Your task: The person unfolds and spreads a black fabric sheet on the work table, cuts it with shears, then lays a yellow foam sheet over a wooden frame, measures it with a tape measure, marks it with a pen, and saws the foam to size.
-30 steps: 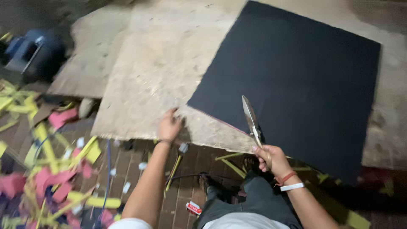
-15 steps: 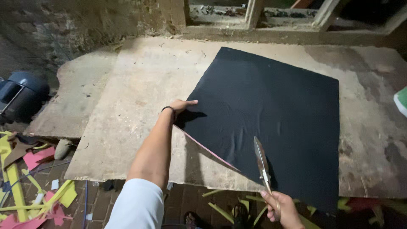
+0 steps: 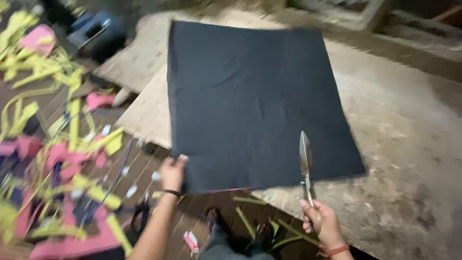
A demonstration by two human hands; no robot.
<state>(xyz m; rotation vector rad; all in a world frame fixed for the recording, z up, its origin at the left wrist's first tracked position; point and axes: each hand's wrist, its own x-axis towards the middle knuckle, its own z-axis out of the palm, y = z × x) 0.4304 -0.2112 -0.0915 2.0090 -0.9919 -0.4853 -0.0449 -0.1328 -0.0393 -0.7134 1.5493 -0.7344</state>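
A large black sheet point(image 3: 250, 101) lies flat on a worn wooden board point(image 3: 399, 144). My left hand point(image 3: 173, 174) grips the sheet's near left corner, which hangs past the board's edge. My right hand point(image 3: 321, 222) is closed on the handle of a pointed metal blade point(image 3: 305, 159), held upright over the sheet's near right edge. A dark band is on my left wrist and a red one on my right.
Yellow and pink offcut strips point(image 3: 53, 144) litter the brick floor to the left. A blue and black machine point(image 3: 94, 31) sits at the far left. A small red and white packet point(image 3: 191, 240) lies on the floor near my legs.
My left hand has moved from the sheet's far left corner to its near left corner. The sheet now lies squarer to me, and the view has swung to the left.
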